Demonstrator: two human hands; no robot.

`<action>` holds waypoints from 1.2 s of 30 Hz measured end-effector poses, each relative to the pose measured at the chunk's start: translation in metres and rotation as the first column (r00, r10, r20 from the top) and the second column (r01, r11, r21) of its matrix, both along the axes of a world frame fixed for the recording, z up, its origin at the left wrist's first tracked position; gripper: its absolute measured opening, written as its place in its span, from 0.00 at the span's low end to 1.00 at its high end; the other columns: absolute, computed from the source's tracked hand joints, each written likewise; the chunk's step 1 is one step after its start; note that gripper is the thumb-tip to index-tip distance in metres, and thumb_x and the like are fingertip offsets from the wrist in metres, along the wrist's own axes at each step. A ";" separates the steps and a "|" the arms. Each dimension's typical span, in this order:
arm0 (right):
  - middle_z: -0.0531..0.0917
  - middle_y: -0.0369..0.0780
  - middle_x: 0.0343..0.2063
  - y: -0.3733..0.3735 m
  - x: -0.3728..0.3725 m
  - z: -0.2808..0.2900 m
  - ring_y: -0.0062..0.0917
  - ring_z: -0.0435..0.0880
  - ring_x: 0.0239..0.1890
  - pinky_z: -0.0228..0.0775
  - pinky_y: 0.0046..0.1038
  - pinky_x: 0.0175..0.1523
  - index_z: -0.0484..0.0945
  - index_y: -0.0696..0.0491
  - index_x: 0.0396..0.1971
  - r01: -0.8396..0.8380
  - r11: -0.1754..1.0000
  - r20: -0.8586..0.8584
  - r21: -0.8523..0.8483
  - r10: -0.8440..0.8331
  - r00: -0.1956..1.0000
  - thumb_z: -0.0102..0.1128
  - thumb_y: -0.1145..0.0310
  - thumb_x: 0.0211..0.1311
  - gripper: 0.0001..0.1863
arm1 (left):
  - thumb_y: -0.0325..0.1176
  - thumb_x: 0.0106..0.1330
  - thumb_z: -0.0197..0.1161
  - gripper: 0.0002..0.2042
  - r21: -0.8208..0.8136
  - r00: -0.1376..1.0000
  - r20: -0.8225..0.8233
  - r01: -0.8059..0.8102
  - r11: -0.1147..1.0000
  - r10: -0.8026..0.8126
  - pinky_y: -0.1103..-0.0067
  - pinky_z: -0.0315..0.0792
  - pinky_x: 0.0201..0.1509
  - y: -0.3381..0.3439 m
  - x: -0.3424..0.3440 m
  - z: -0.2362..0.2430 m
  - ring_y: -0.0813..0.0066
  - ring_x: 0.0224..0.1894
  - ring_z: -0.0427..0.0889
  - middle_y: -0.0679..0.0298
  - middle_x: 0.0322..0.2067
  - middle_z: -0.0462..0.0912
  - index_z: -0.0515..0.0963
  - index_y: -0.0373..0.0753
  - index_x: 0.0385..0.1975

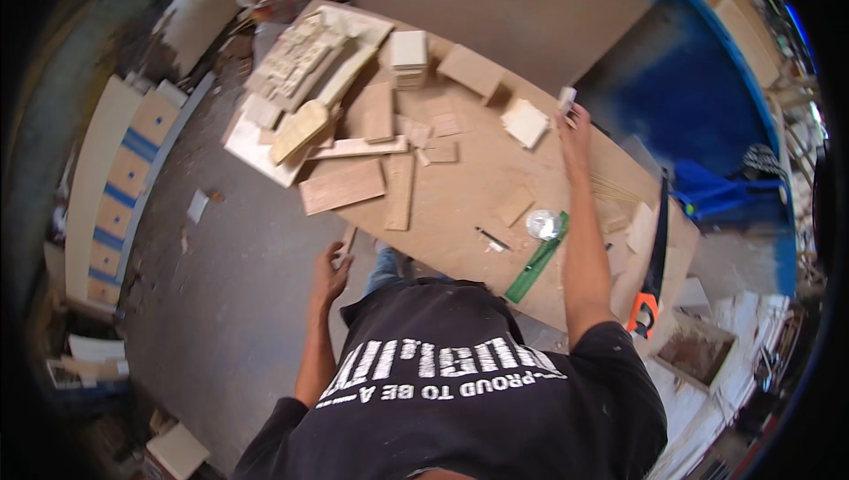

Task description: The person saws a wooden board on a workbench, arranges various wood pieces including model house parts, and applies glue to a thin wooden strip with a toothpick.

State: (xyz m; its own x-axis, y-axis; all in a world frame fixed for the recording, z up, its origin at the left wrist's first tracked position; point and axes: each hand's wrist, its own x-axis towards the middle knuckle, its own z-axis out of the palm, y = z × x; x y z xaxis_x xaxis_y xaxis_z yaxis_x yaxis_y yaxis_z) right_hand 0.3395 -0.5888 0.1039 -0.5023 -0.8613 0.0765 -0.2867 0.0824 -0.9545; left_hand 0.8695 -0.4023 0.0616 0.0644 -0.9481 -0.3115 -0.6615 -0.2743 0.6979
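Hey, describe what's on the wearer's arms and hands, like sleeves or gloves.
Both the left hand and right hand are gloveless, with bare forearms. The short black sleeves belong to a black T-shirt with large white lettering. No watch shows on either wrist.

Off to your right you've got an orange-handled saw (pixel 659 255) lying on the desk (pixel 451 215), and some blue cloth (pixel 707 188) past it by a big blue panel (pixel 703 73). On your left there's a long wooden unit (pixel 110 171) with blue stripes, plus a pale scrap (pixel 197 206) on the floor (pixel 239 277).
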 end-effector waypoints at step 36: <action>0.77 0.41 0.53 0.151 0.191 0.019 0.27 0.79 0.54 0.72 0.27 0.57 0.72 0.57 0.56 -0.497 0.868 0.668 -0.003 0.371 0.645 0.73 0.57 0.58 0.31 | 0.25 0.64 0.68 0.13 0.289 0.327 -0.926 0.288 0.913 0.190 0.76 0.80 0.49 -0.103 -0.173 0.064 0.73 0.50 0.79 0.60 0.56 0.77 0.69 0.40 0.41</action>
State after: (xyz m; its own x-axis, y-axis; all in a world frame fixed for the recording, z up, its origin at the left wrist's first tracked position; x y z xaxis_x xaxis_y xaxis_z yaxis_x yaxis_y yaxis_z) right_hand 0.5306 -0.4379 0.1232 0.0594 -0.9592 -0.2763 0.3283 0.2802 -0.9021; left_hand 0.6966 -0.5053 0.1252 -0.5324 -0.7411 -0.4091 0.3333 -0.6278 0.7034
